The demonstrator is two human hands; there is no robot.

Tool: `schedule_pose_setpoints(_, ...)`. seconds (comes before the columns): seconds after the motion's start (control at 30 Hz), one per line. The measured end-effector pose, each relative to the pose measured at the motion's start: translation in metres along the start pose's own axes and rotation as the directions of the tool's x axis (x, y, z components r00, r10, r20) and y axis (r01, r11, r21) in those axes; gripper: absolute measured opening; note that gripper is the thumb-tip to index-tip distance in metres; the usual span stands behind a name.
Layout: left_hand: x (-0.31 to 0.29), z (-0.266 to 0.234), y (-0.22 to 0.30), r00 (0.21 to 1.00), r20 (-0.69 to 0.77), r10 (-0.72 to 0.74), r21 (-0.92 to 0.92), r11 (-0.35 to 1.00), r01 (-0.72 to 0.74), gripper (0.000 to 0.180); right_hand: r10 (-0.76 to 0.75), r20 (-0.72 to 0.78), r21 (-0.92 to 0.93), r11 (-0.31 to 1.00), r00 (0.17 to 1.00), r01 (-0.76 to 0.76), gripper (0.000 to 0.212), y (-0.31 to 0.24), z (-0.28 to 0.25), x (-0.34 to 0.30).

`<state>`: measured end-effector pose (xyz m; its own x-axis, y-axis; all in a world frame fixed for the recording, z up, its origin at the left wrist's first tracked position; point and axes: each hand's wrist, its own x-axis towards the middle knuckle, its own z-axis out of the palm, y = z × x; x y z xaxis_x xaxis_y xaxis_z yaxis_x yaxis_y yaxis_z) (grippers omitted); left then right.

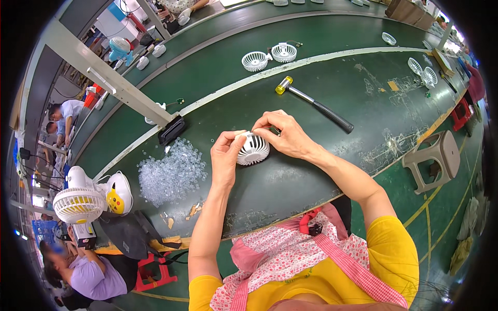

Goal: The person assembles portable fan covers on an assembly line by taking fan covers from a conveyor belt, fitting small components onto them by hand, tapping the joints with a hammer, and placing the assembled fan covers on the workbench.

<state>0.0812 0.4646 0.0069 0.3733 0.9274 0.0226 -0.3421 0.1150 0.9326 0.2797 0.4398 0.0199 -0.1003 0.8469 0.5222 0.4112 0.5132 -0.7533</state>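
Note:
A white slotted fan housing [253, 151] sits on the green work surface in front of me, its ribbed side toward me. My left hand [226, 158] grips it from the left, thumb and fingers closed at its upper edge. My right hand [287, 136] is closed in a pinch at the housing's far rim; whatever is between those fingertips is hidden. Left of my left hand lies a heap of small clear plastic pieces [171, 171]. Beyond my right hand rests a mallet [314, 103] with a yellow head and black grip.
White fan housings [255, 61] lie on the green conveyor belt [207, 67] ahead. A black block [171, 130] stands by a white post [109, 78]. At left are a white desk fan [79, 205] and a black bag [127, 233]. A stool [433, 160] stands right; co-workers sit left.

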Motion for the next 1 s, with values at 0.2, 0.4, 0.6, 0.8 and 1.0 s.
schedule_pose_setpoints(0.2, -0.002, 0.003, -0.004, 0.982, 0.005, 0.187, 0.173, 0.967, -0.185, 0.015, -0.014, 0.008, -0.020, 1.000, 1.000, 0.015, 0.011, -0.006, 0.000, -0.003)
schedule_pose_setpoints(0.4, 0.000, 0.002, -0.004, 0.969, 0.014, 0.246, 0.262, 0.935, -0.241, 0.013, 0.000, 0.048, 0.001, 1.000, 0.999, 0.000, 0.011, -0.004, -0.006, 0.001)
schedule_pose_setpoints(0.6, 0.000, 0.004, -0.005, 0.957, 0.051, 0.285, 0.307, 0.908, -0.286, 0.014, 0.086, 0.089, 0.106, 0.990, 0.992, -0.095, 0.015, -0.011, -0.008, 0.001)
schedule_pose_setpoints(0.8, 0.000, 0.012, -0.001, 0.929, 0.032, 0.370, 0.474, 0.812, -0.340, 0.012, 0.215, 0.244, 0.328, 0.899, 0.946, -0.289, 0.019, -0.007, -0.010, 0.003)
schedule_pose_setpoints(1.0, 0.006, 0.006, -0.010, 0.800, 0.029, 0.600, 0.700, 0.559, -0.445, 0.042, 0.211, 0.168, 0.194, 0.951, 0.963, -0.242, 0.017, 0.002, -0.015, 0.022)
